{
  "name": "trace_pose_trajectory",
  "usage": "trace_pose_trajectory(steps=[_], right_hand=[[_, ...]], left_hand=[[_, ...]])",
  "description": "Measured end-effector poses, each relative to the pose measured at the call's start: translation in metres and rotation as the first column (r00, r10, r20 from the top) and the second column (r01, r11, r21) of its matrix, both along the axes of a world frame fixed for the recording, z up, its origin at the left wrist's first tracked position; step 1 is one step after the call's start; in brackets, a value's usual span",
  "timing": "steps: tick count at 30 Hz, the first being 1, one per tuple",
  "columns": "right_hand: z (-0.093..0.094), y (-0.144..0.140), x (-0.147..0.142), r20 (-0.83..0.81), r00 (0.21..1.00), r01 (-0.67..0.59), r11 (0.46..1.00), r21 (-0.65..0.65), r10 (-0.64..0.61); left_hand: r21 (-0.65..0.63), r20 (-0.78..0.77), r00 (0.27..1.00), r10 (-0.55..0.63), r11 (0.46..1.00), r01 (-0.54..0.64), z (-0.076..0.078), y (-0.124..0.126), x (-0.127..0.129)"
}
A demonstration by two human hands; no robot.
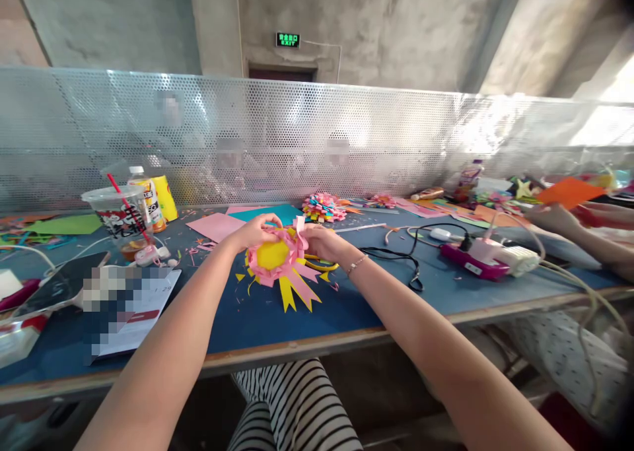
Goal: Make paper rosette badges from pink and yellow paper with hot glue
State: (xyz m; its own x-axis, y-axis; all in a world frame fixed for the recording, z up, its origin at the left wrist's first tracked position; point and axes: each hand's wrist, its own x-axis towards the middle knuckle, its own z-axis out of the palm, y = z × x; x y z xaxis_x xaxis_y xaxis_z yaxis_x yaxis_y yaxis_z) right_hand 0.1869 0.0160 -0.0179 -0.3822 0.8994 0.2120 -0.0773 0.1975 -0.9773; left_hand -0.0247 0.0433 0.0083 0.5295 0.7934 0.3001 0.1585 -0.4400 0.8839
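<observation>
A paper rosette [273, 255] with a yellow round middle, a pink folded border and forked pink and yellow tails is in front of me, over the blue table. My left hand [258, 233] has its bent fingers closed on the rosette's upper left edge. My right hand [323, 242] pinches a pale pink paper strip [300, 228] at the rosette's right edge; the fingertips are partly hidden. Below that hand, a yellow loop-shaped object [324, 266] shows in part. Small yellow and pink scraps are scattered around.
Behind the rosette are coloured sheets [215, 226] and a layered paper flower [324, 207]. A plastic cup [117, 216], bottles and a phone [64, 282] stand or lie left. A purple power strip [473, 263] and cables lie right. Another person's hands hold orange paper [572, 192].
</observation>
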Motion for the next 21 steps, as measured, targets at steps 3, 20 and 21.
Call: trace_pose_trajectory(steps=[3,20,21], right_hand=[[0.004,-0.003,0.002,-0.143,0.983,-0.142,0.964,-0.226,0.112],[0.007,-0.008,-0.008,-0.150,0.988,-0.072,0.975,-0.210,0.041],[0.007,-0.007,-0.009,-0.161,0.987,-0.057,0.981,-0.187,0.026]], left_hand=[[0.140,0.008,1.000,0.018,0.990,-0.019,-0.001,0.004,0.001],[0.367,0.073,0.987,0.143,0.916,-0.160,0.002,-0.001,0.006],[0.366,0.089,0.984,0.155,0.914,-0.177,0.001,0.000,0.006]])
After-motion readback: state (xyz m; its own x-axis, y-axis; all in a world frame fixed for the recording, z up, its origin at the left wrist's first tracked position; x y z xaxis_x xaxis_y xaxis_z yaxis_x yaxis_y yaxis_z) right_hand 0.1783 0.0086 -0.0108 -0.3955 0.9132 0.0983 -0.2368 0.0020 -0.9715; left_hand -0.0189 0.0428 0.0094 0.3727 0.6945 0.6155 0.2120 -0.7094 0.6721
